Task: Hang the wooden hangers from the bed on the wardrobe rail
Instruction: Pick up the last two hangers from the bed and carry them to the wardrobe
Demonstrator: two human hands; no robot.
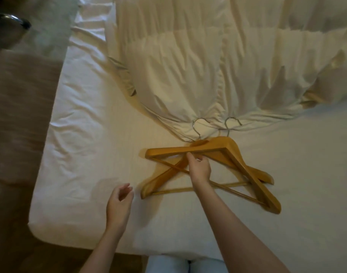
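**Wooden hangers crossed on a white bed**

Pale blue trouser legs point(185, 266) show at the bottom edge, pressed up to the foot of the bed point(74, 194). From there two bare forearms reach out over the white sheet. The left hand point(119, 201) hovers just above the sheet, near the left tip of the lower hanger but apart from it, its fingers loosely curled and spread with nothing in them. The right hand point(200, 168) is further in, its fingers closing on the left arm of the upper hanger point(245, 166), close to where the two hangers cross; whether the grip is fully shut cannot be told.

Both hangers lie flat on the sheet, one on top of the other at an angle. The lower hanger point(160, 181) peeks out to the left and right from under the upper one. Their two metal hooks point(198, 127) point away from the person and touch the edge of a rumpled cream duvet point(188, 66), which covers the far part of the bed. A brown carpet point(16, 115) lies to the left.
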